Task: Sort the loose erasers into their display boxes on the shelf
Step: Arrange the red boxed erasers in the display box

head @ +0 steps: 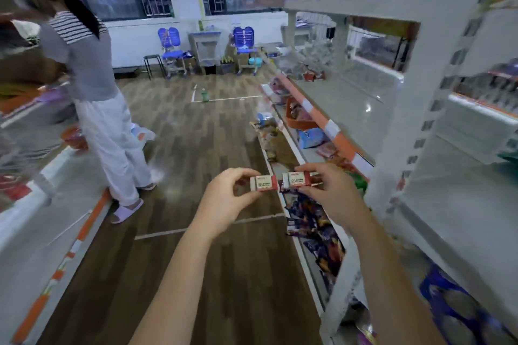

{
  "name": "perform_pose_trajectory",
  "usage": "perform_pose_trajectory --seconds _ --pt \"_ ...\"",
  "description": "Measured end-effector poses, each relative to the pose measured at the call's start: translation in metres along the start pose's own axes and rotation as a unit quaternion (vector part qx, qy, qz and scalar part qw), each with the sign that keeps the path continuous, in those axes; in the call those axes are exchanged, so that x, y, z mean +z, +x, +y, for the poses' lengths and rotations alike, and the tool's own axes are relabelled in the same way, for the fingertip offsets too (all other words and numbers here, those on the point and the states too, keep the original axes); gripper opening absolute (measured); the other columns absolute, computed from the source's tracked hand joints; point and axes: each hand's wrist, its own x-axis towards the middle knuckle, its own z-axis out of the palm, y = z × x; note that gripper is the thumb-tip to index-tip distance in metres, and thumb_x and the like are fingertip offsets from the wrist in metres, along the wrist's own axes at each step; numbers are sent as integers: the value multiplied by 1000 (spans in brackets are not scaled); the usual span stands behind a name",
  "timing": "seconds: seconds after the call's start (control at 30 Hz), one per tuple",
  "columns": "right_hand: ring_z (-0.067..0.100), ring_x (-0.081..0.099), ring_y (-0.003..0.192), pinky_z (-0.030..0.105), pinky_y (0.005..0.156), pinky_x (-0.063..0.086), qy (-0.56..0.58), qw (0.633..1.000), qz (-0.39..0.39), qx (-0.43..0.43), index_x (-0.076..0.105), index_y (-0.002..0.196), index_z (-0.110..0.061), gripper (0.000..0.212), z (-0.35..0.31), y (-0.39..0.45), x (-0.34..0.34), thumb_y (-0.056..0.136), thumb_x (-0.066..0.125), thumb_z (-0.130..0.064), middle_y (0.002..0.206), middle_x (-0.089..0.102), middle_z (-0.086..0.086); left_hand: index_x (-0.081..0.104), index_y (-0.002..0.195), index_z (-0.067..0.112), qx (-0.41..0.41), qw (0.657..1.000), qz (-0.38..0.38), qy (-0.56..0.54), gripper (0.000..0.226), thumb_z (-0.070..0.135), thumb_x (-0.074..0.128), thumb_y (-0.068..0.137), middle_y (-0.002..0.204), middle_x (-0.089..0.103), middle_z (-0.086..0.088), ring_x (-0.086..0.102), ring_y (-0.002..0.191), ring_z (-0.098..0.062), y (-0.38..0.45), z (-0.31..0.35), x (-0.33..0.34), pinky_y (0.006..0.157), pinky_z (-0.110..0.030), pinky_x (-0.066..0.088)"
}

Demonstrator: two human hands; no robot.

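Beside the glossy wood-plank floor, the white shelf unit looks like smooth painted metal with shiny boards, the packets on its lowest board look like glossy printed plastic, and the two erasers above that floor wear matt paper sleeves.

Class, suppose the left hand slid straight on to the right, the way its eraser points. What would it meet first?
Probably the eraser pinched in the right hand; the left hand's eraser points end-on at it, though depth is unclear.
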Motion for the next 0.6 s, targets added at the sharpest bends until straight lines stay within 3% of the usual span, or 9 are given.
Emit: perform_pose_trajectory --seconds 0.17,0.37,0.5,0.6 --pt "8 60 97 20 87 50 11 1000 -3 10 61 111 -24 33 0 60 43 82 67 -9 106 60 -8 59 106 36 -6 1000 -1 -4 28 24 69 83 107 58 16 54 98 0 53 -41 -23 87 -22 46" --pt "10 61 101 34 92 52 26 999 -25 24 60 106 -30 32 24 156 76 82 68 -11 109 62 -6 56 98 42 -6 1000 5 -13 29 21 70 82 101 56 21 54 94 4 140 -88 -37 78 -11 43" --pt "7 59 103 34 94 51 34 998 -42 16 56 98 -42 36 48 235 96 82 68 -12 109 62 -8 55 97 43 -14 1000 8 -13 31 20 70 82 101 55 21 54 95 2 218 -121 -35 81 -13 45" --pt "9 58 105 33 95 51 30 998 -53 21 58 103 -35 33 61 301 104 82 68 -11 111 61 -7 56 98 41 -25 999 15 -27 31 18 70 82 105 58 15 57 97 -3 280 -139 -32 87 -22 49"
